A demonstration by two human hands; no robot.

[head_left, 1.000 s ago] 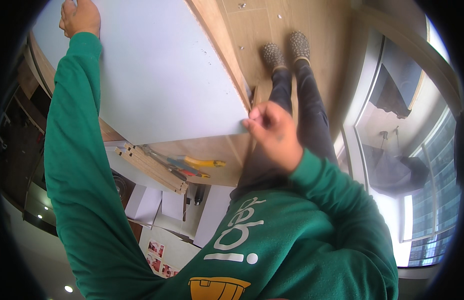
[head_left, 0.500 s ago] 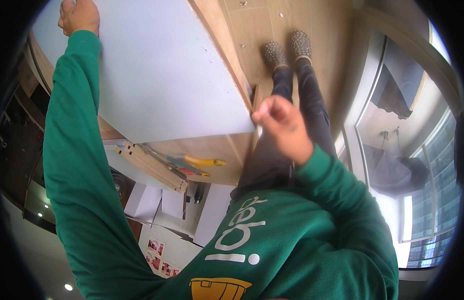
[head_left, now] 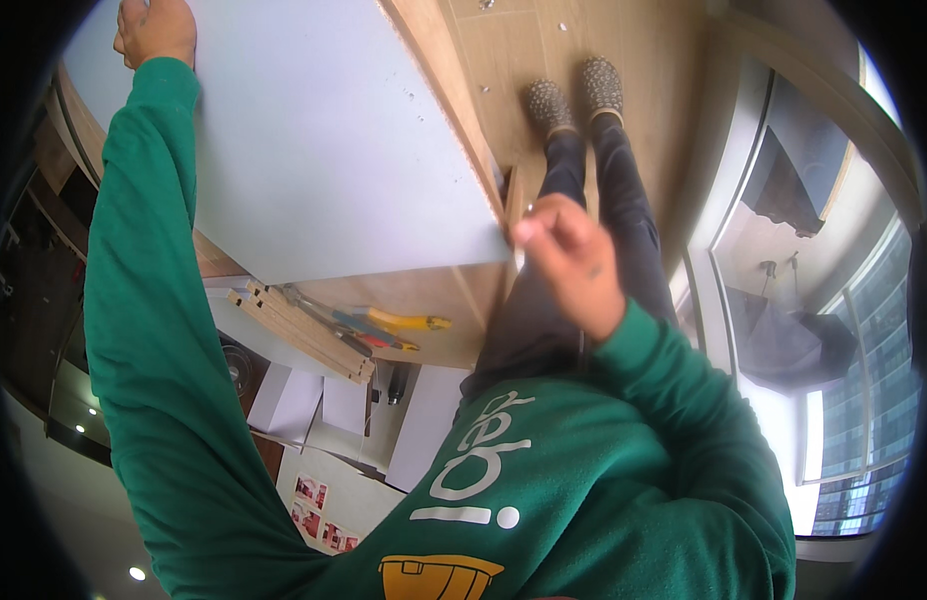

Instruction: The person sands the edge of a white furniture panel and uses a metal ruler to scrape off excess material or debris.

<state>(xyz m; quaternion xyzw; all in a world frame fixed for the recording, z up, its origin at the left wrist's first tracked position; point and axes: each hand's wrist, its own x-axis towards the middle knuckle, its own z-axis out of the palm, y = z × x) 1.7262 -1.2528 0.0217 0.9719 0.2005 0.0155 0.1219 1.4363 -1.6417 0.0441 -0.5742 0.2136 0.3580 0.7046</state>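
A large white panel [head_left: 314,140] with a raw wood edge lies in front of me. On its far left part rests my left hand [head_left: 156,32], its fingers curled in; what they hold, if anything, is hidden. Just off the panel's near right corner is my right hand [head_left: 574,255], closed in a pinch above my thigh. A tiny light speck shows at its fingertips, too small to name. Below the panel's near edge, several hand tools lie on a wooden surface, among them a yellow-handled tool [head_left: 409,321].
Stacked wood strips [head_left: 304,330] sit beside the tools. White boards [head_left: 329,405] and a dark cylindrical object [head_left: 397,385] are further down. Small bits lie on the wood floor [head_left: 524,60] near my shoes [head_left: 602,88]. A window [head_left: 854,400] is at the right.
My right hand has shifted slightly right and away from the panel's corner, still pinched. My left hand stays almost in place on the panel.
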